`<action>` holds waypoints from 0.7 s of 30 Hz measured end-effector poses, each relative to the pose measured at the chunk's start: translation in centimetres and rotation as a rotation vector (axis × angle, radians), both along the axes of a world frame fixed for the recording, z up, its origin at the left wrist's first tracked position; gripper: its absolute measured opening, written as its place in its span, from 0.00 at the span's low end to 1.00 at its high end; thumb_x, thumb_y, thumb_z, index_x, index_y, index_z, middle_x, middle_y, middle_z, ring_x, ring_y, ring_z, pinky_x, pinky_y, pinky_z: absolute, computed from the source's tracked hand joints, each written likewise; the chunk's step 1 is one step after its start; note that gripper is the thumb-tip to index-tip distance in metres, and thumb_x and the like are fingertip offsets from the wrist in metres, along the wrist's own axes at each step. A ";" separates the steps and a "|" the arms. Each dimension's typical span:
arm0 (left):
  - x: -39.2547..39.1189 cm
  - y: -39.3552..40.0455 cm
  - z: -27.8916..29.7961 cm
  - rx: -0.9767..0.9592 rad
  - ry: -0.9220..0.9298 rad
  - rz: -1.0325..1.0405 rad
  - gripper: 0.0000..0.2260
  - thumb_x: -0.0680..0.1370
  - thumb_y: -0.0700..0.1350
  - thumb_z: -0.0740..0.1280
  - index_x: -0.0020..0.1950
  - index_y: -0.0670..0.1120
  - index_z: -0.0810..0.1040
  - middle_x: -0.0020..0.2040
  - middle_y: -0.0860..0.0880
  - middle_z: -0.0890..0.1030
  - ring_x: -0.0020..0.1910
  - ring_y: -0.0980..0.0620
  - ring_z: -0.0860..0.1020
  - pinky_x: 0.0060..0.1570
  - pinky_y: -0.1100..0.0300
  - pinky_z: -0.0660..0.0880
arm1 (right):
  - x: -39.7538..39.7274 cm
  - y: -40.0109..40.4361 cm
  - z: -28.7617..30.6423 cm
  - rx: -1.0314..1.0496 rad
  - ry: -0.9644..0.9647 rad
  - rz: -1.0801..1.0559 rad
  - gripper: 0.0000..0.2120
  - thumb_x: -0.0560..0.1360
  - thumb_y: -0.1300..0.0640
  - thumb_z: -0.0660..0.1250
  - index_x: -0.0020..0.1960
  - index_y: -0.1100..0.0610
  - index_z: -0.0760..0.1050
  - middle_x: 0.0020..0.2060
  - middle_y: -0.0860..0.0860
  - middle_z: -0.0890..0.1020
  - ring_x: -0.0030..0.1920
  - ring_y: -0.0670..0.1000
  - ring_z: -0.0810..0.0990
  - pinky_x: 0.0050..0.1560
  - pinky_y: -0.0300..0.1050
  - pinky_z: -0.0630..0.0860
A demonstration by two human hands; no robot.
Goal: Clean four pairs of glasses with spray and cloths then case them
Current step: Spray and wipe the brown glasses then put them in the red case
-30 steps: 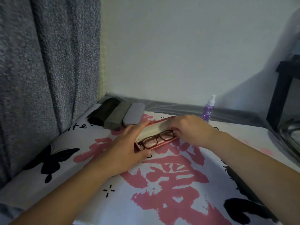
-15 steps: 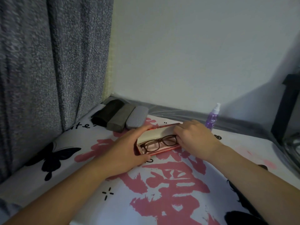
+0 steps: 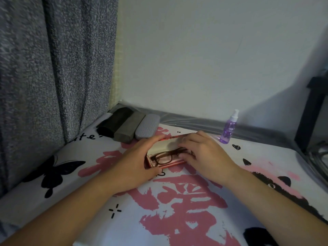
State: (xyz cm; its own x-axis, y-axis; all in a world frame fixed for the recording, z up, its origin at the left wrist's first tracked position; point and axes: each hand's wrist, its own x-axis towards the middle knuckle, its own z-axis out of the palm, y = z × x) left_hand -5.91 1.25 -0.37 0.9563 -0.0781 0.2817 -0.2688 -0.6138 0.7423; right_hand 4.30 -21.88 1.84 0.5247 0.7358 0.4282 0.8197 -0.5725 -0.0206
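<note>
Head view: both hands, L [image 3: 134, 162] & R [image 3: 205, 155], grip 1 red case [image 3: 170, 163] w/ 1 glasses [image 3: 164, 157]; 3 shut cases [image 3: 130, 127]; 1 spray [image 3: 229, 129].

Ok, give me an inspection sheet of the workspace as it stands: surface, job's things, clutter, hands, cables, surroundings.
Surface: white printed cloth with pink and black motifs.
Job's things: brown glasses lie in the open red case; black case, dark grey case and light grey case side by side, closed, at the back left; purple spray bottle upright at the back right.
Clutter: nothing seen.
Hands: left hand grips the red case's left end; right hand covers its right end, fingers on the lid.
Cables: nothing seen.
Surroundings: grey curtain left, white wall behind, dark frame right.
</note>
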 end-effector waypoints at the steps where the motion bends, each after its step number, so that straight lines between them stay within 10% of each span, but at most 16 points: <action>1: 0.0 0.0 0.0 0.003 -0.005 0.001 0.40 0.74 0.45 0.77 0.68 0.79 0.58 0.65 0.73 0.67 0.63 0.74 0.68 0.54 0.77 0.71 | -0.4 0.6 -0.2 0.010 -0.044 0.025 0.12 0.77 0.52 0.69 0.60 0.51 0.81 0.54 0.45 0.82 0.54 0.51 0.75 0.57 0.45 0.74; 21: 0.1 0.0 -0.3 0.047 -0.026 0.008 0.41 0.74 0.44 0.77 0.69 0.79 0.57 0.63 0.78 0.65 0.63 0.76 0.67 0.55 0.78 0.69 | -1.3 3.7 -2.6 0.178 -0.261 -0.029 0.07 0.70 0.67 0.73 0.43 0.56 0.84 0.42 0.49 0.84 0.42 0.54 0.75 0.49 0.47 0.75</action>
